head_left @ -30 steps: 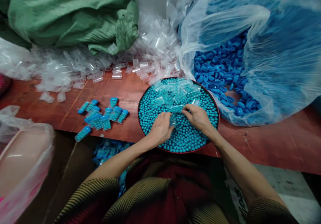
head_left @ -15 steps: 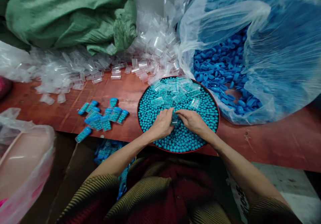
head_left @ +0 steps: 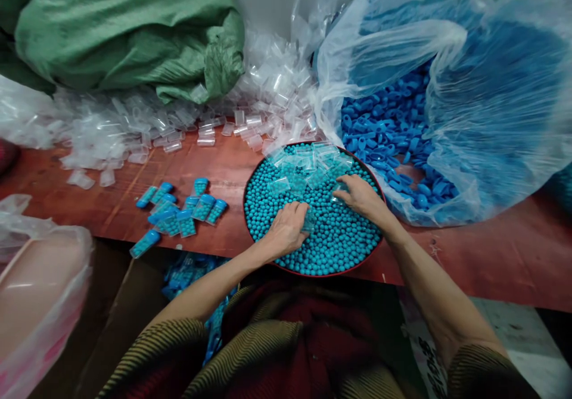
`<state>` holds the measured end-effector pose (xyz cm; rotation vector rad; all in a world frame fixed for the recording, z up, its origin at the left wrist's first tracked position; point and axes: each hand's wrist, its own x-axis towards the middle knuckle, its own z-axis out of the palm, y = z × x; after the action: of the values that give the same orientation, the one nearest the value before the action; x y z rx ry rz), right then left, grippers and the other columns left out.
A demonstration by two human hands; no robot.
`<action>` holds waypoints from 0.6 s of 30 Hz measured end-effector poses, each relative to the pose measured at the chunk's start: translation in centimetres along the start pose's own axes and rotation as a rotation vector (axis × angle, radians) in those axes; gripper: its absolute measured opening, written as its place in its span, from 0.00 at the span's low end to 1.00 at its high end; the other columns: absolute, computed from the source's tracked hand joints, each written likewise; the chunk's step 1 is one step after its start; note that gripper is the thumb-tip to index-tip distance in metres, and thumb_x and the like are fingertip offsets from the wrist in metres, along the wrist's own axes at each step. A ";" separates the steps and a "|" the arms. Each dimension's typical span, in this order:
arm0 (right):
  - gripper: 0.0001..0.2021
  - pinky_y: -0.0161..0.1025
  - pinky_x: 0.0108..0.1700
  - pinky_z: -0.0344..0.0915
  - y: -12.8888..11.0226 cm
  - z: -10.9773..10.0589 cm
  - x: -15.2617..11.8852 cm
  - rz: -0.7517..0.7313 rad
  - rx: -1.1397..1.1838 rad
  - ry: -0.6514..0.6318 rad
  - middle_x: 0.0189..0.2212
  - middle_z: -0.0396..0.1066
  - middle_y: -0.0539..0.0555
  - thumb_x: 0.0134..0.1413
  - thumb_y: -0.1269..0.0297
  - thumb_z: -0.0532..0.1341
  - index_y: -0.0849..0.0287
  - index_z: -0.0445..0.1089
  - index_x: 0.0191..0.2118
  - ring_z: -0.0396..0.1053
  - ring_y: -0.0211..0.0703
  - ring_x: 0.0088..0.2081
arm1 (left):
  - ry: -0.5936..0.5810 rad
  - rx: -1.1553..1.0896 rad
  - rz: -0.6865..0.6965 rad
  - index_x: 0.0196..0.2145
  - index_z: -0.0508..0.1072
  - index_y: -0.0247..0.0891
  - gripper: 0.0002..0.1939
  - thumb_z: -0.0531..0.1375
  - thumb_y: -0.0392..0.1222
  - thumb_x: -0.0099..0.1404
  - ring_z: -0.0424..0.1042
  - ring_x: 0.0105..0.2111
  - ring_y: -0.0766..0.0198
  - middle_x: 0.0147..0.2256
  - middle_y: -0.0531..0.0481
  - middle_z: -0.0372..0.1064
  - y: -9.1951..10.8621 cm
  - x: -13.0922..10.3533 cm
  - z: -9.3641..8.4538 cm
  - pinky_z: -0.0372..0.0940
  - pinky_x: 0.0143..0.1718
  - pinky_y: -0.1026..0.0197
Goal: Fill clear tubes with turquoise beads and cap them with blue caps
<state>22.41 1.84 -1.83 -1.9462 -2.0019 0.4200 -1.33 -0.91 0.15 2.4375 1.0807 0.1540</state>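
A round red-rimmed tray (head_left: 245, 199) holds a thick layer of turquoise beads (head_left: 330, 250). Over the tray, my left hand (head_left: 286, 229) is closed around a small clear plastic container (head_left: 308, 219). To its right, my right hand (head_left: 360, 195) has its thumb and fingers closed on another clear container (head_left: 338, 193), lying at the beads' surface. Several more clear containers (head_left: 308, 159) rest on the beads at the far side of the tray. Left of the tray lie several bead-filled containers with blue caps (head_left: 204, 206).
A heap of clear containers (head_left: 165, 122) spreads along the back of the red table (head_left: 223, 167), under a green sack (head_left: 129, 30). At the right, a plastic bag (head_left: 500, 101) lies open with loose blue caps (head_left: 384, 131). A plastic-wrapped pink bin (head_left: 44, 274) stands front left.
My right hand has moved away from my left, to the right and slightly farther off, onto a clear container on the beads. My left hand keeps its container nearly in place.
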 end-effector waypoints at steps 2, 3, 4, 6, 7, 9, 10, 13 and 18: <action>0.13 0.41 0.43 0.64 -0.2 0.0 -0.1 -0.035 0.032 -0.027 0.36 0.71 0.56 0.55 0.65 0.58 0.60 0.71 0.46 0.69 0.47 0.39 | 0.003 -0.010 0.049 0.50 0.58 0.37 0.21 0.57 0.36 0.59 0.62 0.49 0.53 0.49 0.42 0.62 -0.3 -0.3 0.1 0.63 0.50 0.50; 0.14 0.40 0.43 0.64 -0.5 -0.1 -0.2 -0.044 0.017 -0.044 0.36 0.71 0.56 0.55 0.66 0.57 0.59 0.71 0.47 0.69 0.47 0.40 | 0.009 -0.015 0.070 0.50 0.58 0.37 0.22 0.57 0.35 0.59 0.62 0.50 0.53 0.49 0.42 0.62 -0.4 -0.4 0.1 0.63 0.50 0.50; 0.14 0.40 0.42 0.64 -0.9 -0.4 -0.5 -0.043 -0.018 -0.053 0.38 0.71 0.57 0.56 0.66 0.57 0.59 0.70 0.48 0.69 0.47 0.41 | 0.016 -0.021 0.085 0.51 0.58 0.37 0.22 0.57 0.35 0.59 0.62 0.50 0.53 0.50 0.42 0.62 -0.6 -0.4 0.2 0.63 0.50 0.50; 0.17 0.41 0.41 0.64 -1.9 -1.1 -1.1 -0.023 -0.123 -0.041 0.42 0.70 0.59 0.58 0.63 0.55 0.58 0.68 0.52 0.69 0.50 0.42 | 0.028 -0.030 0.099 0.51 0.58 0.37 0.22 0.57 0.35 0.59 0.63 0.50 0.53 0.49 0.42 0.63 -0.8 -0.5 0.3 0.63 0.50 0.50; 0.18 0.41 0.40 0.64 -2.5 -1.4 -1.4 -0.013 -0.175 -0.036 0.44 0.69 0.60 0.59 0.61 0.55 0.57 0.66 0.54 0.69 0.51 0.43 | 0.027 -0.032 0.101 0.51 0.58 0.37 0.22 0.58 0.35 0.59 0.63 0.50 0.53 0.49 0.42 0.63 -0.9 -0.5 0.3 0.63 0.50 0.50; 0.21 0.41 0.37 0.65 -3.5 -1.7 -2.0 -0.023 -0.252 -0.071 0.46 0.67 0.61 0.58 0.57 0.56 0.57 0.63 0.56 0.69 0.53 0.43 | 0.023 -0.038 0.102 0.52 0.58 0.38 0.23 0.58 0.35 0.59 0.64 0.49 0.53 0.48 0.42 0.64 -1.0 -0.4 0.3 0.63 0.50 0.50; 0.22 0.41 0.36 0.65 -3.9 -1.7 -2.2 -0.033 -0.280 -0.099 0.46 0.67 0.62 0.58 0.56 0.57 0.58 0.63 0.55 0.70 0.54 0.43 | 0.023 -0.041 0.103 0.52 0.57 0.37 0.24 0.58 0.35 0.59 0.65 0.49 0.53 0.48 0.42 0.65 -1.0 -0.3 0.3 0.63 0.50 0.49; 0.18 0.42 0.34 0.66 -4.1 -1.0 -2.5 -0.034 -0.303 -0.127 0.45 0.67 0.64 0.58 0.60 0.56 0.61 0.64 0.53 0.71 0.54 0.41 | 0.031 -0.048 0.101 0.53 0.57 0.36 0.25 0.58 0.34 0.58 0.65 0.49 0.52 0.48 0.41 0.65 -1.1 -0.3 0.4 0.64 0.50 0.48; 0.17 0.47 0.45 0.68 -3.4 0.3 -2.7 -0.208 -0.040 0.006 0.46 0.70 0.65 0.60 0.65 0.53 0.63 0.64 0.53 0.70 0.53 0.46 | 0.125 -0.017 0.157 0.50 0.58 0.33 0.24 0.59 0.33 0.55 0.49 0.63 0.42 0.60 0.30 0.49 -1.4 -0.9 1.1 0.57 0.58 0.42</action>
<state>19.31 -0.98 -0.73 -1.7347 -2.1968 0.3236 -2.58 -1.20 -1.33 2.5243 0.9344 0.3691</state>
